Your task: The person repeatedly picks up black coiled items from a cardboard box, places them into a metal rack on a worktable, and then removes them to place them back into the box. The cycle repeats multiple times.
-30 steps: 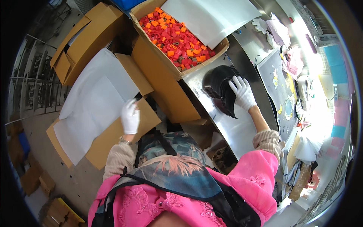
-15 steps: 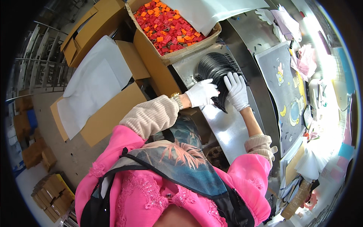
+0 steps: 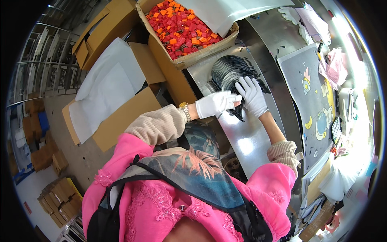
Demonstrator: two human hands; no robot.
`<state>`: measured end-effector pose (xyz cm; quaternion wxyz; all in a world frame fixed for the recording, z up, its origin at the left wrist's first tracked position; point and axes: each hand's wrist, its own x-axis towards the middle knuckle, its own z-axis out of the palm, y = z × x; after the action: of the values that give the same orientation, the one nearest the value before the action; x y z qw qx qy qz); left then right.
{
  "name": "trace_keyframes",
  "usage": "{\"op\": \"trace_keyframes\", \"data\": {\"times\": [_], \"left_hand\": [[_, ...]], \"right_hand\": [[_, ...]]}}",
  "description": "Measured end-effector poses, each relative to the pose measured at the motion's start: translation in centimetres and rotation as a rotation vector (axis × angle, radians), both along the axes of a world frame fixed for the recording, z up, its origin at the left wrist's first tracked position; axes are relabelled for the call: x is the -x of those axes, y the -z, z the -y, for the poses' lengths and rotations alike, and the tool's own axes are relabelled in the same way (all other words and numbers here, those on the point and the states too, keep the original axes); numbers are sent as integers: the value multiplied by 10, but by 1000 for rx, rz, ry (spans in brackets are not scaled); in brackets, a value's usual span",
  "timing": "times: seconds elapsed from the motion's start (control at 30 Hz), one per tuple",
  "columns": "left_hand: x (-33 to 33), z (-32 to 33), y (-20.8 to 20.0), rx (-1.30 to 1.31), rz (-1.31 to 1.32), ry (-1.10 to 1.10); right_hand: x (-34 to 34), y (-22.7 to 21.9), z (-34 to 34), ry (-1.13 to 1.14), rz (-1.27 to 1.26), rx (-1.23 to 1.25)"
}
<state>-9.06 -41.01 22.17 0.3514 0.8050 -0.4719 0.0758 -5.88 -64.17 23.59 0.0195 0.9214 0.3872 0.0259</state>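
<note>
A nested stack of thin, curved black plastic strips (image 3: 225, 72) lies on the metal bench, its narrow ends pointing toward me. Both my hands wear white gloves. My right hand (image 3: 252, 99) rests with fingers stretched out over the right side of the stack. My left hand (image 3: 215, 105) is at the stack's near left side, fingers extended toward the right hand, with a bare fingertip showing. Its palm side is hidden, and I see nothing held in it. Some strips between the hands are covered.
An open carton of red and orange clips (image 3: 183, 34) stands beyond the stack. At left is an open carton lined with white sheet (image 3: 107, 80). The metal bench (image 3: 246, 141) runs along the right, beside a grey printed mat (image 3: 302, 76). A loose white glove (image 3: 288, 15) lies farther back.
My left hand has moved right, its fingers straighter and closer to the right hand. The right hand stays on the stack. The whole view has shifted slightly.
</note>
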Motion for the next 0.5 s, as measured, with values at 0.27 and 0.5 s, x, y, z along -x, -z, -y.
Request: {"op": "trace_keyframes", "data": {"times": [0.27, 0.5], "left_hand": [[-21, -9, 7, -240, 140, -1], [14, 23, -9, -244, -25, -217]], "right_hand": [[-2, -1, 1, -22, -2, -43], [-5, 6, -5, 5, 18, -131]]}}
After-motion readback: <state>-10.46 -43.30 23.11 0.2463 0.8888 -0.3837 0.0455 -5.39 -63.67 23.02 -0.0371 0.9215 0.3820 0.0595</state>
